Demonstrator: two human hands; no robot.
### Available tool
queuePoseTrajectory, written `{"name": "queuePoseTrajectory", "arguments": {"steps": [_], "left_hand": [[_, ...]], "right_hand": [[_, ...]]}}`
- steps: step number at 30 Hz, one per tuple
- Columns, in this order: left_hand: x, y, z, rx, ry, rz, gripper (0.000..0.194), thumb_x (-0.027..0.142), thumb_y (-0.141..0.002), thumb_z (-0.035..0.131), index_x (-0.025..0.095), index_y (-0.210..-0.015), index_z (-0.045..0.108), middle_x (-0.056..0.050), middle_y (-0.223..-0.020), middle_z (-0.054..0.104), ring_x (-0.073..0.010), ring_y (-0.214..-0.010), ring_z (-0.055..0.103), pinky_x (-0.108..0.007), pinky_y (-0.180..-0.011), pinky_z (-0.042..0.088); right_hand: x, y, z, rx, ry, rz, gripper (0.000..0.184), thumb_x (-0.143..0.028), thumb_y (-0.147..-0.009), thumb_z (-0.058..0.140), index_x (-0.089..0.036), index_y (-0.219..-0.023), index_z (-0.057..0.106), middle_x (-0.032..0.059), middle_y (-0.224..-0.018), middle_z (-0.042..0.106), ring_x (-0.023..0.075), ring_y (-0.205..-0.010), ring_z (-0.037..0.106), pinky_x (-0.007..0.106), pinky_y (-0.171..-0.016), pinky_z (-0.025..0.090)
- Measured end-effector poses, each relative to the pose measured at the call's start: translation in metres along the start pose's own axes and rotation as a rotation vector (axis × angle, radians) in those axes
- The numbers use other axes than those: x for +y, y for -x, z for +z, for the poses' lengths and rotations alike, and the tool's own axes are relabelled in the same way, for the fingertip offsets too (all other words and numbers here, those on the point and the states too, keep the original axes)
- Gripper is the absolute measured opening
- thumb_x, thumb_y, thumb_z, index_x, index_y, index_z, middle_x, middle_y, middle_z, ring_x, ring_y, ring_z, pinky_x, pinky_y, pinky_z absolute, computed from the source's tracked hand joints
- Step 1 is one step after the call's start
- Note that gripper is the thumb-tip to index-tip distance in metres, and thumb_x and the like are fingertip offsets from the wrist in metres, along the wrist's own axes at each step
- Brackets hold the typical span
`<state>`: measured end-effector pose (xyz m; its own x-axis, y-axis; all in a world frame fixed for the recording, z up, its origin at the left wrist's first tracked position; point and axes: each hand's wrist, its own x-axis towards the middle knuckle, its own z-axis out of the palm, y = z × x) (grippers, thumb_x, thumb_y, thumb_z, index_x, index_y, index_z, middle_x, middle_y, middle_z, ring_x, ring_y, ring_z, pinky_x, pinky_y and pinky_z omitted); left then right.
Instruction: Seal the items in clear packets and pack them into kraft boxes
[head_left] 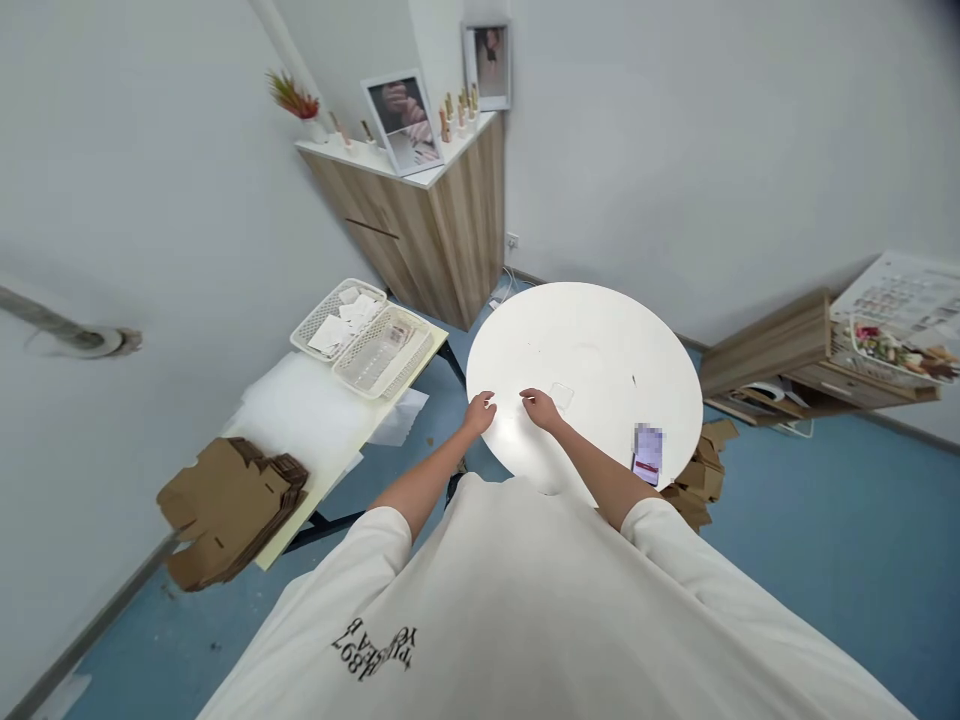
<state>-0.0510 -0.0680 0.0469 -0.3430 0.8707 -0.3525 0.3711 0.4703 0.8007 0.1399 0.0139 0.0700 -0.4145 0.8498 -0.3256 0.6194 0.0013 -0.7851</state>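
Observation:
My left hand point(480, 412) is over the left edge of the round white table point(585, 320), its fingers loosely curled and apart, with nothing visible in them. A short way to the right, my right hand point(541, 409) hovers low above the tabletop. Its fingers point left toward my left hand and hold nothing I can see. Just beyond the right hand lies a small clear plastic piece point(561, 396), flat on the table; its exact kind is hard to make out. A phone point(647, 456) with a lit screen rests near the table's right front edge.
On the side table at left are white plastic baskets point(379, 378) with cards and packets, white wrapping sheets point(296, 410) and flattened cardboard boxes point(232, 510). More cardboard point(701, 475) is at right below the round table. A wooden cabinet point(450, 230) stands behind.

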Motion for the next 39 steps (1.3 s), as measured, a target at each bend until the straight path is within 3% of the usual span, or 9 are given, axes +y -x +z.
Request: {"name": "queuePoseTrajectory", "arguments": {"steps": [7,16,21,28,35,39], "left_hand": [[-0.032,-0.008,-0.075,0.107,0.058,0.051,0.035,0.016,-0.088,0.060,0.020,-0.123,0.065,-0.012,-0.132,0.066,-0.0266,-0.120,0.063,-0.041,-0.104,0.050],[-0.095,-0.053,-0.217,0.172,0.093,0.137,0.035,0.014,-0.089,0.057,0.021,-0.122,0.066,-0.009,-0.126,0.068,-0.0224,-0.115,0.066,-0.039,-0.106,0.050],[-0.113,-0.074,-0.282,0.213,0.146,0.132,0.033,0.014,-0.093,0.052,0.020,-0.122,0.066,-0.009,-0.126,0.068,-0.0187,-0.107,0.068,-0.034,-0.103,0.051],[-0.123,-0.098,-0.340,0.240,0.177,0.117,0.035,0.015,-0.095,0.050,0.021,-0.126,0.065,-0.007,-0.130,0.068,-0.0193,-0.117,0.065,-0.033,-0.106,0.049],[-0.132,-0.133,-0.376,0.329,0.187,0.135,0.036,0.014,-0.094,0.048,0.019,-0.125,0.066,-0.007,-0.128,0.069,-0.0191,-0.115,0.065,-0.033,-0.105,0.049],[-0.132,-0.164,-0.395,0.372,0.158,0.137,0.034,0.012,-0.092,0.048,0.018,-0.120,0.068,-0.007,-0.122,0.071,-0.0192,-0.113,0.066,-0.032,-0.105,0.049]], "right_hand": [[-0.084,-0.041,0.063,-0.075,-0.005,-0.130,0.030,-0.019,-0.091,0.053,-0.024,-0.113,0.072,0.0048,-0.122,0.072,0.0194,-0.105,0.068,0.037,-0.101,0.052],[-0.194,-0.108,0.185,-0.076,0.017,-0.214,0.029,-0.022,-0.090,0.053,-0.022,-0.111,0.073,0.0051,-0.114,0.074,0.0195,-0.101,0.068,0.036,-0.099,0.052],[-0.234,-0.135,0.232,-0.106,0.027,-0.235,0.030,-0.024,-0.090,0.051,-0.023,-0.112,0.073,0.0042,-0.115,0.074,0.0185,-0.100,0.068,0.035,-0.099,0.051],[-0.274,-0.154,0.261,-0.161,0.090,-0.215,0.031,-0.024,-0.091,0.050,-0.023,-0.114,0.071,0.0038,-0.118,0.073,0.0177,-0.099,0.067,0.034,-0.098,0.050],[-0.306,-0.180,0.270,-0.182,0.109,-0.215,0.031,-0.025,-0.093,0.049,-0.022,-0.115,0.070,0.0058,-0.122,0.070,0.0198,-0.102,0.066,0.036,-0.097,0.051],[-0.320,-0.201,0.276,-0.116,0.113,-0.213,0.030,-0.022,-0.092,0.050,-0.021,-0.113,0.071,0.0074,-0.127,0.067,0.0197,-0.105,0.065,0.036,-0.101,0.050]]}}
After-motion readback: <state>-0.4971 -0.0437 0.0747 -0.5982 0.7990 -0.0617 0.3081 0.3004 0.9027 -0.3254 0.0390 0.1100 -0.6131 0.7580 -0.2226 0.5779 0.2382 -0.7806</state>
